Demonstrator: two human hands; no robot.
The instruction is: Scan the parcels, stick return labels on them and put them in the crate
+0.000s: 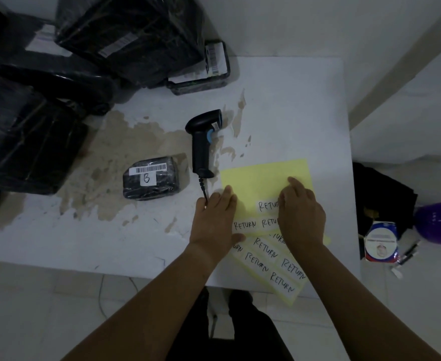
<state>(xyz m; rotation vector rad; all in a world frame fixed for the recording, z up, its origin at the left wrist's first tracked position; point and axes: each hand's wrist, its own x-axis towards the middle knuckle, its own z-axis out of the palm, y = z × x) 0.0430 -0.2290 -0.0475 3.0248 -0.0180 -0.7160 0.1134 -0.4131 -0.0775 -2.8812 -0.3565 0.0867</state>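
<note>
Head view: a small black plastic-wrapped parcel [151,187], with a barcode strip and a white sticker marked "B" on top, lies on the white table with worn brown patches [292,100], left of a black handheld barcode scanner with a blue trigger [203,142], which lies on its side. Just right of the scanner's handle lies a pale yellow sheet of white "RETURN" labels [266,181], overlapping a second yellow label sheet [279,278] at the table's near edge. The left hand [215,220] lies flat with straight fingers on the upper sheet's left edge. The right hand [301,212] covers the labels, forefinger touching the sheet; whether it pinches a label cannot be told. Larger black-wrapped parcels [131,35] are piled at the far left.
</note>
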